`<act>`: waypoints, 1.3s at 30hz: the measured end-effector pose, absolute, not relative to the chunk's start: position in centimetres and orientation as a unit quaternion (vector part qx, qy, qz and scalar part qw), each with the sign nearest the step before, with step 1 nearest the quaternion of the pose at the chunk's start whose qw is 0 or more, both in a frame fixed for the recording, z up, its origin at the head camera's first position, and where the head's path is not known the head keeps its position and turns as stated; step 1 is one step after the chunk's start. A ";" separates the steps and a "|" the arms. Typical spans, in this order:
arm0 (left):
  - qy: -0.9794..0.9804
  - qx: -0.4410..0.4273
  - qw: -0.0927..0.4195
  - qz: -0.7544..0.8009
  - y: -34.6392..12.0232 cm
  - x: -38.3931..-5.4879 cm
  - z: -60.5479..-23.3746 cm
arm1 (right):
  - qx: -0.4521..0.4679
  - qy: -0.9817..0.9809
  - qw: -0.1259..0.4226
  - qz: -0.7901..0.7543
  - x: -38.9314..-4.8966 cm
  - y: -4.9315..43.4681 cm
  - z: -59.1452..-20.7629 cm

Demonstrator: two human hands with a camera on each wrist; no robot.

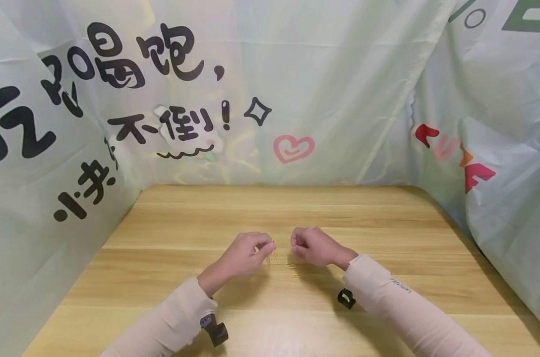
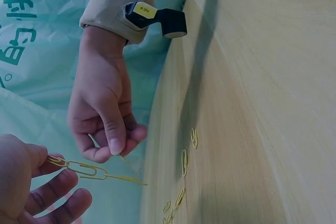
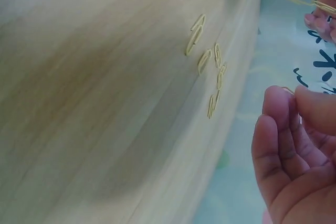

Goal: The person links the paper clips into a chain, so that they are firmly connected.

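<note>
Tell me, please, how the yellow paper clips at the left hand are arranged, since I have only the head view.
Observer: The left wrist view shows the left hand holding a chain of yellow paper clips, linked end to end.
Operator: Thank you; could you say whether the right hand holds anything?
Observer: Yes, the left wrist view shows a thin yellow wire, perhaps a paper clip, poking out of its grip.
Operator: And roughly how many clips lie on the table, please?
Observer: In the right wrist view, I see at least five table clips.
</note>
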State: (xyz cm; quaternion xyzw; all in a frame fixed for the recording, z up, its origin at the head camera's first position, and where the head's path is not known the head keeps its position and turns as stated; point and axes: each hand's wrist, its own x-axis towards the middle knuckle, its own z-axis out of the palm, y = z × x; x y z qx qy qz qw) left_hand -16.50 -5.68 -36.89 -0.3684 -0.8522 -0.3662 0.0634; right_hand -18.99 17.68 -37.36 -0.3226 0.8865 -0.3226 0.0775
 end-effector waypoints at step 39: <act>-0.851 -0.365 0.052 -0.373 -5.7 -16.4 -37.1 | -0.166 0.949 0.134 -0.232 -22.1 16.3 -39.5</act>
